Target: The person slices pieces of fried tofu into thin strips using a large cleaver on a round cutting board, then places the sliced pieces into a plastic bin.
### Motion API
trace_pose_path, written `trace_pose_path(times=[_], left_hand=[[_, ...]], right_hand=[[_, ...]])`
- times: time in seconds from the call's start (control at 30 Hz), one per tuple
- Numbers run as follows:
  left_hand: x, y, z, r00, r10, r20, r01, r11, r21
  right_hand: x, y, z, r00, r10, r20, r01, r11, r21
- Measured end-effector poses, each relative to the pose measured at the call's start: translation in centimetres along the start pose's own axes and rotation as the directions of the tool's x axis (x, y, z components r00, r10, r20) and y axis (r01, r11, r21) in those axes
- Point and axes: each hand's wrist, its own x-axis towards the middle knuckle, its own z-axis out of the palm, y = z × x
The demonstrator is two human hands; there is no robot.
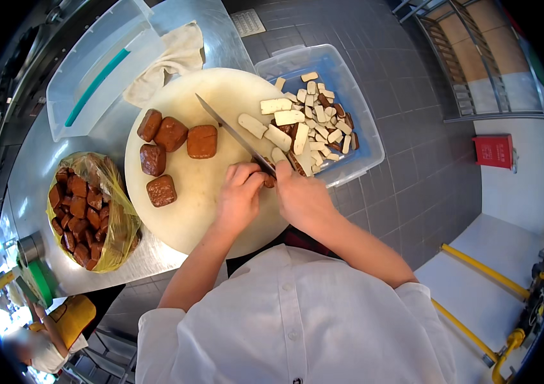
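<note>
My right hand (303, 192) grips a knife (236, 134), its long blade pointing away to the upper left across the round white cutting board (214, 206). Under the blade, the fingers of my left hand (240, 194) press on a brown tofu piece (269, 181), mostly hidden by hand and knife. Cream-coloured tofu slices (251, 126) with brown edges lie right of the blade. To the left rest several whole brown tofu blocks (202, 141).
Right of the board, a clear plastic bin (372, 149) holds many cut slices. A yellow plastic bag (130, 225) of brown blocks stands on the steel table (31, 192). Behind are a cloth (176, 53) and a clear container (67, 91). Another person (55, 336) works at lower left.
</note>
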Motion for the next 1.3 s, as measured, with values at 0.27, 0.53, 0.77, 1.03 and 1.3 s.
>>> trace_pose_path(times=[0.27, 0.53, 0.77, 1.03, 1.3], left_hand=[[-0.5, 0.2, 0.0, 0.996, -0.067, -0.054, 0.068, 0.998, 0.002], [-0.1, -0.6, 0.2, 0.999, 0.002, -0.04, -0.002, 1.0, 0.019], [-0.5, -0.6, 0.4, 0.989, -0.102, -0.106, 0.093, 0.992, -0.085], [-0.6, -1.2, 0.4, 0.994, -0.053, -0.099, 0.046, 0.997, -0.067], [-0.5, -1.1, -0.2, 0.999, 0.032, -0.024, -0.033, 0.999, -0.034]], right_hand=[[-2.9, -0.7, -2.4, 0.999, -0.045, -0.016, 0.046, 0.999, 0.024], [-0.5, -0.5, 0.4, 1.0, -0.004, -0.028, 0.003, 0.999, -0.038], [-2.6, -0.5, -1.8, 1.0, -0.004, 0.002, 0.004, 0.998, 0.064], [-0.4, -1.1, 0.1, 0.996, 0.043, 0.082, -0.05, 0.994, 0.094], [0.4, -0.4, 2.4, 0.971, 0.213, -0.108, -0.17, 0.934, 0.315]])
